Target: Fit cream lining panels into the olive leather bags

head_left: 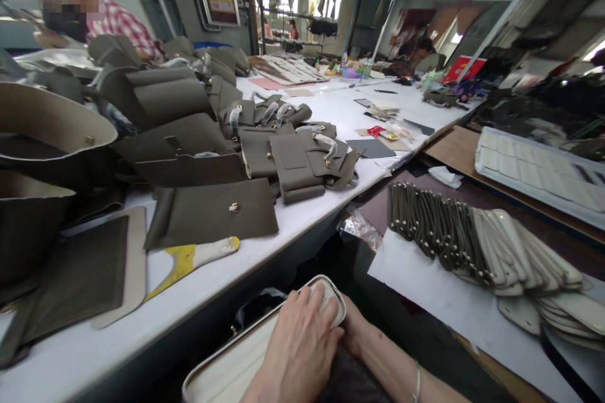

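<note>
At the bottom centre is a bag [236,359] with a cream face up, a raised rim and rounded corners; dark material shows below it. My left hand [302,337] lies across its far end, fingers bent over the cream corner and pressing into it. Coming from the right, my right hand [348,321] holds the same corner from the outer side, its fingers mostly hidden behind the bag. A plastic-wrapped handle [259,302] with a gold-coloured fitting shows just left of the bag.
Olive bags and panels [212,214] cover the white table [265,252] on the left, beside a yellow-and-white tool [189,261]. At right, dark and cream strap-like pieces [439,233] lie stacked near a tray [534,170]. A co-worker in a checked sleeve [125,25] is at far left.
</note>
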Demonstrator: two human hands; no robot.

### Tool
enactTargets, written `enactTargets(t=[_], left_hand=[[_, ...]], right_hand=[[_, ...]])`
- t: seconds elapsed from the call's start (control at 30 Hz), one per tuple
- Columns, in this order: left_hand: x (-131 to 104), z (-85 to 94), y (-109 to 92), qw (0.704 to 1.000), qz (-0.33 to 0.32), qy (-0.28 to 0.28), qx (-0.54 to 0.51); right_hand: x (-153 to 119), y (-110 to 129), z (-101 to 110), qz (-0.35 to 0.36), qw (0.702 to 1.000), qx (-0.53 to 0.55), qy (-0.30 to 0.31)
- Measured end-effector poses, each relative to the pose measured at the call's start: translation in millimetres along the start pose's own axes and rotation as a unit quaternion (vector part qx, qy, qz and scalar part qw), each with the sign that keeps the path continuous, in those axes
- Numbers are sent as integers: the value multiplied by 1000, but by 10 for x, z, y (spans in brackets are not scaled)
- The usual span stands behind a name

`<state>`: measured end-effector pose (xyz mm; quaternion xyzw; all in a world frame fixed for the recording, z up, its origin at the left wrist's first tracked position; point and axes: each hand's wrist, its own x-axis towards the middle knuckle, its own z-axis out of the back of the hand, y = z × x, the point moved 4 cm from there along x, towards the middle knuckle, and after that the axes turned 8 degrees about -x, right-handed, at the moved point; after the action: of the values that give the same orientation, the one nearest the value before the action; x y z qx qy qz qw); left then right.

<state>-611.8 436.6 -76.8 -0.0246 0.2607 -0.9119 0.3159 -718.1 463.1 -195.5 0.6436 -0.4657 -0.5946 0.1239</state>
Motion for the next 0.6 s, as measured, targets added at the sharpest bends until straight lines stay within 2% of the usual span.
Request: enactTargets(t=[0.07,0.17,0.23,0.3,0.43,0.5,0.6], left_hand=[[-19,-5,11,1000,-2,12,3],[-54,-31,56,1000,-5,5,0],[-71,-37,95,1000,-13,-5,-2],[-70,-30,129,1000,-25,0,-2],[-17,18,138,996,-71,37,39],[18,52,127,994,-87,38,61],[61,91,130,995,-79,28,62]], right_hand=[[-117,8,54,-1,1000,-11,1],[-317,163,97,89,989,-117,-5],[-425,291,72,163,964,-209,7],[-483,380,41,209,935,-285,15],[-502,441,27,241,899,-367,-10],[-512,437,22,248,891,-381,-23],[-539,411,6,250,884,-392,-43]])
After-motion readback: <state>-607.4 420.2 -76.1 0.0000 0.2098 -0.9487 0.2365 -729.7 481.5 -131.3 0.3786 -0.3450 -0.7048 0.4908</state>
